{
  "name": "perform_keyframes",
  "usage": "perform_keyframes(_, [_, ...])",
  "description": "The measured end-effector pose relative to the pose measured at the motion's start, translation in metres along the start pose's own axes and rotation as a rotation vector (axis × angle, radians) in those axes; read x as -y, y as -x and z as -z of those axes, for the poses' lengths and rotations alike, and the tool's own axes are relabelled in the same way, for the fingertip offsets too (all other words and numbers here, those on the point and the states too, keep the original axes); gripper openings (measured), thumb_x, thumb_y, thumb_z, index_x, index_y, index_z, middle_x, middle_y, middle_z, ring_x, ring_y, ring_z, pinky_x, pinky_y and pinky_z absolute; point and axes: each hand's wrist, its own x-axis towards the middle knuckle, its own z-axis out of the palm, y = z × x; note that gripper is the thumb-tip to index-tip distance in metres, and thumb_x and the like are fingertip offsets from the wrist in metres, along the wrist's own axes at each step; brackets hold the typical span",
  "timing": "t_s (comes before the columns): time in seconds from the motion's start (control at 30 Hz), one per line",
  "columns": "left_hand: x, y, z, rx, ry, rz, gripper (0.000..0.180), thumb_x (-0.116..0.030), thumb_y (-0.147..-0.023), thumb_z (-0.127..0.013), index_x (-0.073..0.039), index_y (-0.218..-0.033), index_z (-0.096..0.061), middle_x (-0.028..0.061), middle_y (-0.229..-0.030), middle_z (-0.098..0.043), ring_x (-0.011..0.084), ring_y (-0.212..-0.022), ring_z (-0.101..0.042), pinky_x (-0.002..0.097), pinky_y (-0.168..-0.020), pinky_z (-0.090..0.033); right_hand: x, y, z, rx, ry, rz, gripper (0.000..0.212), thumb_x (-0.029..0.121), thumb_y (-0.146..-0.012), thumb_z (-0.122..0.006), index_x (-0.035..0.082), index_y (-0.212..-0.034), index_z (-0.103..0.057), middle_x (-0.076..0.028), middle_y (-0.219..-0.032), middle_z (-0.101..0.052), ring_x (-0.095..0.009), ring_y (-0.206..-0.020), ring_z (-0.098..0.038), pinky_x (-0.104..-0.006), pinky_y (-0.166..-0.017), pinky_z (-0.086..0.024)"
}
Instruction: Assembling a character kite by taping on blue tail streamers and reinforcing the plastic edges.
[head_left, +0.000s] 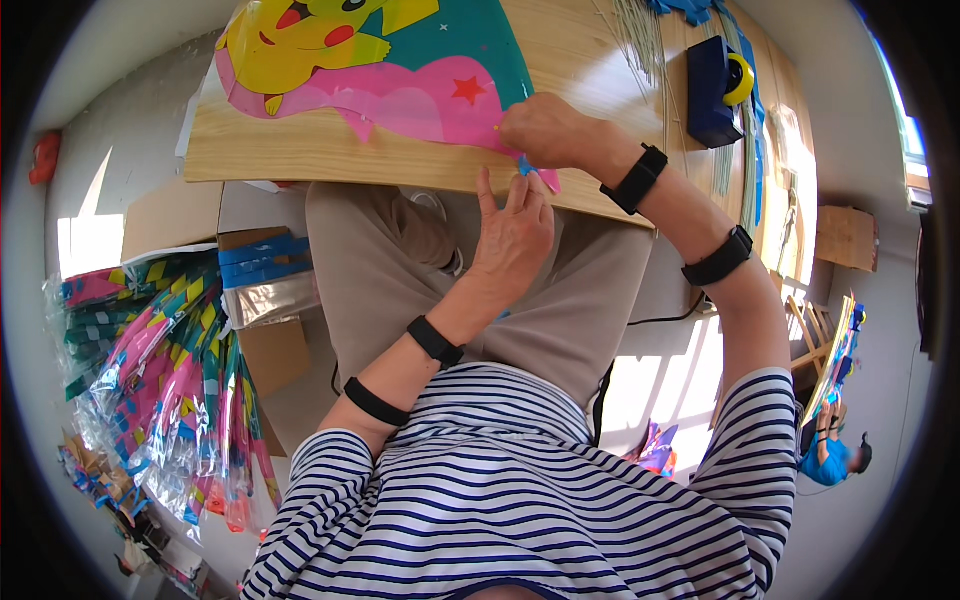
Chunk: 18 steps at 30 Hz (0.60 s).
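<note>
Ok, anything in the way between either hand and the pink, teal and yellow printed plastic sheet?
Nothing visible. The right hand is at the lower right corner of the printed sheet, the left hand just below; the boxy navy tape dispenser stands farther right.

Sheet (385,85): on table (290,155), ahead-left of left hand (512,235)
Sticks (640,42): ahead-right of right hand (553,131)
Tape dispenser (708,98): on table, right of right hand
Bundles (165,375): well left of left hand
</note>
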Motion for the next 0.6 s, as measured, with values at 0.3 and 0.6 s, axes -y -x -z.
perform_keyframes(0.3, [0.004,-0.006,0.005,-0.004,0.056,-0.033,0.036,-0.003,-0.072,-0.065,0.005,-0.107,-0.064,0.0188,-0.123,-0.057,0.0327,-0.133,-0.044,0.0754,-0.112,-0.016,-0.003,0.0,-0.005,-0.049,-0.041,0.009,0.004,0.004,-0.071,-0.067,0.004,-0.075,-0.067,-0.014,-0.076,-0.067,-0.035,-0.079,-0.067,-0.0447,-0.065,-0.053])
perform_keyframes(0.6, [0.01,-0.011,0.003,-0.01,0.107,-0.06,0.035,-0.002,-0.07,-0.066,0.004,-0.103,-0.065,0.0175,-0.114,-0.057,0.0321,-0.127,-0.048,0.0719,-0.114,-0.019,-0.002,-0.004,-0.003,-0.004,-0.02,-0.027,0.004,0.004,-0.07,-0.068,0.003,-0.074,-0.067,-0.016,-0.077,-0.068,-0.037,-0.078,-0.067,-0.0449,-0.064,-0.053])
